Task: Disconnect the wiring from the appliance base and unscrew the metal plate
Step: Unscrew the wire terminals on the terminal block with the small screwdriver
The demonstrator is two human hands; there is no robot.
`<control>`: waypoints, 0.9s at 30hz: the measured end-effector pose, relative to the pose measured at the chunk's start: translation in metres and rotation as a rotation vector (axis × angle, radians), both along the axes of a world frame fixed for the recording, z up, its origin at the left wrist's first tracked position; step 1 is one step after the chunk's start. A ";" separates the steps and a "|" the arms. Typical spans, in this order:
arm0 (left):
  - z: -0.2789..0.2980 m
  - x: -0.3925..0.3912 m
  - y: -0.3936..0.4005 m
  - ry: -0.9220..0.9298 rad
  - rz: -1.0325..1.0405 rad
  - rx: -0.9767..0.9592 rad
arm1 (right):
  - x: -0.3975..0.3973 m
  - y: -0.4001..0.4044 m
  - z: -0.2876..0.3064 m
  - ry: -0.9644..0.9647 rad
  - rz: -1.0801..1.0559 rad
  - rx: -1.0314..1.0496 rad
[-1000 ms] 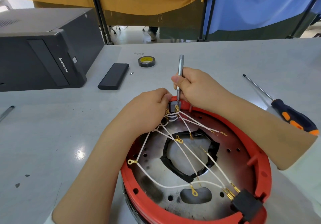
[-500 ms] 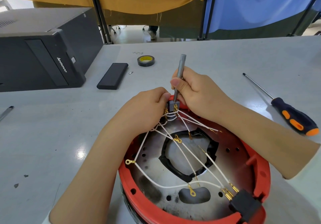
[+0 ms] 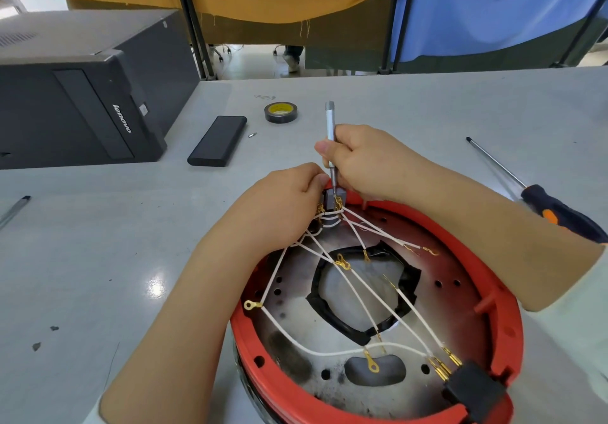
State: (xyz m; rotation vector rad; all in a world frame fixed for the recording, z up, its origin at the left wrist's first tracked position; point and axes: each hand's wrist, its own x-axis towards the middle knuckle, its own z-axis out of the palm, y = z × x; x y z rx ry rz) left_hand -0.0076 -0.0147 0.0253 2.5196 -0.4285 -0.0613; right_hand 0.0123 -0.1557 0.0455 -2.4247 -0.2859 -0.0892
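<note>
Two hands meet at the far rim of the appliance base [image 3: 513, 331], which sits on the table [image 3: 98, 259]; the right hand [image 3: 365, 160] has its grip on a slim screwdriver [image 3: 330, 127] standing upright, tip down on a small terminal block [image 3: 332, 198]; the left hand [image 3: 283, 206] pinches that block just left of the tip; wires [image 3: 358, 295] fan from the block toward the viewer across the metal plate [image 3: 296, 351] inside the base, some reaching a connector [image 3: 473, 389] at the near right rim; beyond the grip lies a tape roll [image 3: 280, 112]; far left of it, a flat case [image 3: 217, 141], then a computer tower [image 3: 82, 94]; right of the grip lies a larger screwdriver [image 3: 556, 210].
</note>
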 end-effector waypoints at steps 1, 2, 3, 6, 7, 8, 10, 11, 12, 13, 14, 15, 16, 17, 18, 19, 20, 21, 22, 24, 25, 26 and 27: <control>0.000 0.000 0.000 0.000 0.000 0.000 | -0.001 0.000 -0.002 -0.020 -0.003 -0.006; 0.000 0.000 0.000 0.001 0.001 -0.003 | -0.004 -0.001 -0.004 -0.033 -0.007 0.021; 0.000 0.001 0.000 0.002 0.002 -0.008 | -0.006 -0.003 -0.006 -0.032 -0.004 0.085; 0.000 0.000 0.000 0.019 0.000 -0.027 | -0.011 -0.011 -0.003 0.087 0.022 0.386; 0.000 0.000 0.000 0.024 -0.004 -0.029 | -0.011 -0.015 0.000 0.135 0.041 0.455; 0.000 -0.001 0.000 0.027 -0.009 -0.028 | -0.012 -0.019 0.001 0.160 0.059 0.483; 0.000 -0.001 0.000 0.024 -0.016 -0.022 | -0.017 -0.026 -0.003 0.139 0.072 0.476; 0.000 -0.001 0.001 0.021 -0.016 -0.018 | -0.019 -0.029 -0.006 0.104 0.070 0.478; 0.000 -0.001 0.001 0.019 -0.014 -0.013 | -0.021 -0.031 -0.009 0.070 0.063 0.496; 0.001 0.000 0.000 0.020 -0.013 -0.010 | -0.023 -0.032 -0.012 0.045 0.057 0.518; 0.001 0.000 0.000 0.022 -0.013 -0.008 | -0.023 -0.033 -0.014 0.031 0.055 0.524; 0.001 0.000 0.000 0.025 -0.013 -0.007 | -0.022 -0.032 -0.015 0.023 0.054 0.506; 0.002 -0.001 0.000 0.027 -0.015 -0.008 | -0.022 -0.032 -0.016 0.018 0.052 0.472; 0.002 -0.001 0.000 0.029 -0.015 -0.009 | -0.022 -0.031 -0.017 0.015 0.053 0.442; 0.002 -0.001 0.000 0.028 -0.016 -0.010 | -0.022 -0.030 -0.017 0.012 0.055 0.424; 0.002 -0.001 0.000 0.026 -0.016 -0.010 | -0.022 -0.030 -0.017 0.009 0.057 0.414; 0.002 -0.001 0.000 0.025 -0.016 -0.009 | -0.023 -0.030 -0.017 0.002 0.058 0.405; 0.002 -0.001 0.000 0.024 -0.015 -0.009 | -0.024 -0.030 -0.017 -0.008 0.060 0.393; 0.002 -0.001 0.000 0.025 -0.014 -0.010 | -0.025 -0.030 -0.017 -0.023 0.060 0.378; 0.002 -0.002 0.000 0.026 -0.015 -0.011 | -0.026 -0.031 -0.017 -0.055 0.058 0.358; 0.002 -0.002 0.000 0.028 -0.016 -0.014 | -0.027 -0.031 -0.017 -0.069 0.055 0.346; 0.002 -0.002 0.000 0.030 -0.015 -0.019 | -0.028 -0.031 -0.017 -0.079 0.054 0.334; 0.002 -0.002 0.000 0.032 -0.014 -0.023 | -0.028 -0.031 -0.016 -0.083 0.054 0.326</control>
